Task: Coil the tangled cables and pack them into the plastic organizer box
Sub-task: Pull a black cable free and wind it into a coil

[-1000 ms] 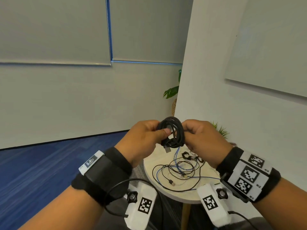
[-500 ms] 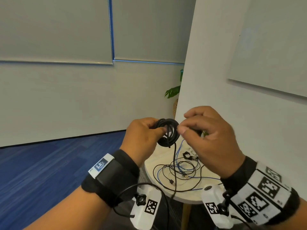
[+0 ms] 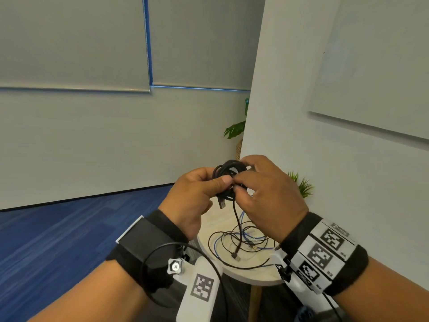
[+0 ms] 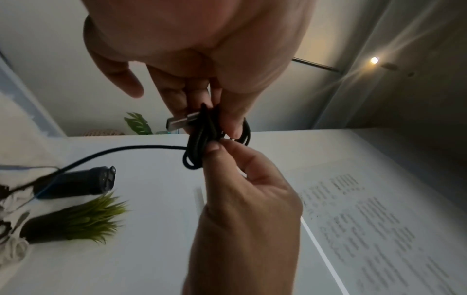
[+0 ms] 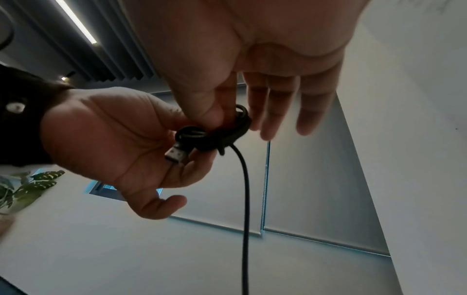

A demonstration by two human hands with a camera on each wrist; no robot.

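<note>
A black cable coil is held up in front of me, above the round table. My left hand grips the coil between thumb and fingers, with its USB plug sticking out below. My right hand pinches the coil with thumb and forefinger, the other fingers spread. A loose black tail hangs from the coil toward the table. More tangled black and blue cables lie on the table. No organizer box is in view.
A white wall with a whiteboard stands close on the right. A small green plant sits at the table's far side and a leafy plant beyond it. Blue floor lies to the left.
My right hand dropped from above the coil back onto it and now pinches it beside the left thumb. The coil stays in the left hand, and the tail still hangs down.
</note>
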